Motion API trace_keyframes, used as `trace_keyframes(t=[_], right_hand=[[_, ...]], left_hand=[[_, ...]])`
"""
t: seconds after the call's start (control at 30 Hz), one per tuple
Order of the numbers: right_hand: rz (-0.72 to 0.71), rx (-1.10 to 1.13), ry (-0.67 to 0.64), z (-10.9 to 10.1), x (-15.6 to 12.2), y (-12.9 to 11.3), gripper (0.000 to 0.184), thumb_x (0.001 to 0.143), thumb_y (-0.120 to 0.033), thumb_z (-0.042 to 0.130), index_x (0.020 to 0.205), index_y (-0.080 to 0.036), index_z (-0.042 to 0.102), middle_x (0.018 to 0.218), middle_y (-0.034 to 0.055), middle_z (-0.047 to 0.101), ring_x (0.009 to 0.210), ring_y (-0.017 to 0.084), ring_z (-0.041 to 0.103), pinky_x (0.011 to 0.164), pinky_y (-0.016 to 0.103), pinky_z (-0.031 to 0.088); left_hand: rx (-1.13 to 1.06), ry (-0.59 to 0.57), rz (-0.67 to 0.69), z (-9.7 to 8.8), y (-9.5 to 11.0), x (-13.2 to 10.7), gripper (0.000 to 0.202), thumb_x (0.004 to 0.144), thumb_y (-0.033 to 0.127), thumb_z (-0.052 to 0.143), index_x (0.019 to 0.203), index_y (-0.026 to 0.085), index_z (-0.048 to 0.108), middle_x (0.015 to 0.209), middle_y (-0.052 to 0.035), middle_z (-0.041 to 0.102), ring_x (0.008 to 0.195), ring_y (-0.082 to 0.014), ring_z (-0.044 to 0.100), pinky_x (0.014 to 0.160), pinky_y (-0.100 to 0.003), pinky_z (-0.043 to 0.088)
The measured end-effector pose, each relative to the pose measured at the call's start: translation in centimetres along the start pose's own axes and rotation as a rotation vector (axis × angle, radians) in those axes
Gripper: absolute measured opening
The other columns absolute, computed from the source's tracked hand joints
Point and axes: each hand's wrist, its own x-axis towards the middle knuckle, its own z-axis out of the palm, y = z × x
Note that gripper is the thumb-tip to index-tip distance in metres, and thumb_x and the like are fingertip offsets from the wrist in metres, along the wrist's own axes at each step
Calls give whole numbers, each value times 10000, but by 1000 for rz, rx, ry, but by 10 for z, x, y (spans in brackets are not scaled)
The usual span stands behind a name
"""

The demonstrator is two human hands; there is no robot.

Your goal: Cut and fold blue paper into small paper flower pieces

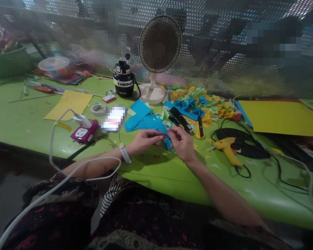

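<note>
Near the front edge of the surface (148,165), left fingers (158,140) and right fingers (174,137) pinch blue paper (168,143), seemingly folding it. This likely needs a gentle squeeze next.

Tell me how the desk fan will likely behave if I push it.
The fan would probably tip if pushed high up, since its wide round head stands on a slim stem. Pushed low, it seems likelier to slide, as its broad base rests on the table.
</note>
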Motion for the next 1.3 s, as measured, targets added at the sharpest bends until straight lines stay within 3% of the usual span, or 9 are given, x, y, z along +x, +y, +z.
trace_keyframes(t=[0.2,0.53,0.97,1.3], right_hand=[[-22,-31,0,0,0,1,316,900,-547,583,873,-237,640,802,27,630,530,131,525,505,288,458],[-48,-50,-22,0,-1,0,292,912,-521,572,882,-240,644,839,51,654,642,172,587,532,295,472],[-64,7,-14,0,0,0,286,909,-490,592,872,-211,644,733,0,620,467,98,519,439,242,452],[-96,-20,-26,0,-1,0,237,926,-432,581,867,-210,638,692,-8,610,472,101,520,460,245,446]], left_hand=[[81,-2,58,-2,-3,1,312,651,427,858,778,151,787,789,-53,721,675,-118,614,682,-281,541],[38,8,71,-1,-4,2,311,623,424,879,759,159,787,790,-44,719,699,-121,628,675,-273,542],[73,-14,112,-2,-6,1,325,637,418,874,749,132,772,779,-51,711,678,-118,625,660,-282,563],[118,13,214,-5,-13,6,293,629,433,874,723,170,784,787,-54,732,681,-129,644,624,-266,577]])
